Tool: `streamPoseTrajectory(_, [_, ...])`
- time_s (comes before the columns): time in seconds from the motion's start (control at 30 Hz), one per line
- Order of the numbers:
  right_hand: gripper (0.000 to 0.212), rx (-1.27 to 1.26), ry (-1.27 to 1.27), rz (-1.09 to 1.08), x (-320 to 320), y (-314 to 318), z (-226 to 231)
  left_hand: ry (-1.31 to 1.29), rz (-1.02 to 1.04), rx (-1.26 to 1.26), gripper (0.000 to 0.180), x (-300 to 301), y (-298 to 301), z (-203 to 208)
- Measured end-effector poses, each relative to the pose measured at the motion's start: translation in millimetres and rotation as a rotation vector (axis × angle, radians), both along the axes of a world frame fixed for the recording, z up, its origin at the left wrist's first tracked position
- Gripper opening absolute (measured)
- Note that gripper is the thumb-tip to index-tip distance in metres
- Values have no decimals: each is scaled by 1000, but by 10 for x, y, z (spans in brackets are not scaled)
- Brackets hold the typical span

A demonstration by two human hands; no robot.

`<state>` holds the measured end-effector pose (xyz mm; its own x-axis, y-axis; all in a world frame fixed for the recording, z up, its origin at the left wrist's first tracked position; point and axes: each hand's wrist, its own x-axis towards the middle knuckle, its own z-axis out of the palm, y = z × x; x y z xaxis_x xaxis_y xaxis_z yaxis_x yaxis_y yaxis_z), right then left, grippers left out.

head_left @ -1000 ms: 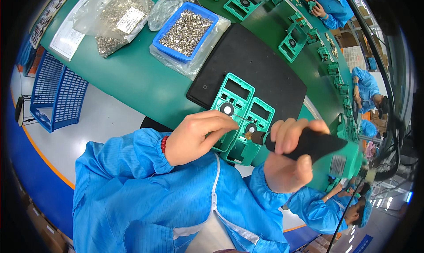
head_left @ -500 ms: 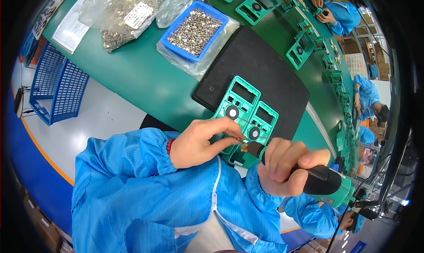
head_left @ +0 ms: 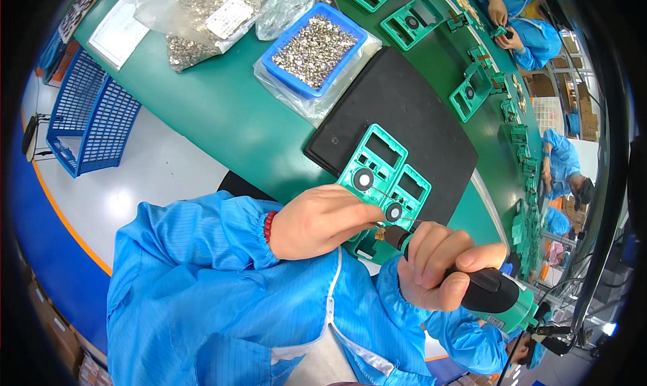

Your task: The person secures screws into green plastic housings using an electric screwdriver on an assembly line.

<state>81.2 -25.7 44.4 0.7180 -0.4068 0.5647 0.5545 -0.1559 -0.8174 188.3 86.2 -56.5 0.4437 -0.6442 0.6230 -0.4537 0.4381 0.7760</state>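
My right hand (head_left: 438,264) is wrapped around a green and black electric screwdriver (head_left: 495,285), which points left. Brass-coloured bits (head_left: 381,233) cluster at its front end. Close by, my left hand (head_left: 323,219) has its fingers pressed together at the screwdriver's tip; whatever they pinch is hidden. Just beyond both hands, two green plastic housings (head_left: 385,135) lie side by side, partly on a black mat (head_left: 411,103). Each carries a round black-and-white part, such as the near one (head_left: 393,212), and thin wires run from them. My left hand covers the lower part of the housings.
A blue tray (head_left: 266,57) of small metal parts stands beyond the mat, beside a clear bag (head_left: 195,22) of similar parts. More green housings (head_left: 412,23) line the bench to the right. Other people (head_left: 539,39) sit along it. A blue basket (head_left: 101,126) stands at left.
The view has shifted slightly, so the bench items appear a little lower and further right. My left fingers have closed more over the screwdriver's tip. My right hand keeps its grip.
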Motion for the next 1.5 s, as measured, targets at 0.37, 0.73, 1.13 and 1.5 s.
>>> streamPoseTrajectory(0.37, [14,-50,-21,-97,81,-160,-82,-389,13,149,59,269,-78,176])
streamPoseTrajectory(0.73, [32,69,19,-304,217,-312,-324,-890,439,827,11,1895,-551,63])
streamPoseTrajectory(1.13, [29,70,74,-286,321,-391,-456,-365,287,292,9,1531,-338,184])
streamPoseTrajectory(1.5, [28,55,122,-278,408,-360,-454,-395,-238,224,23,484,22,29])
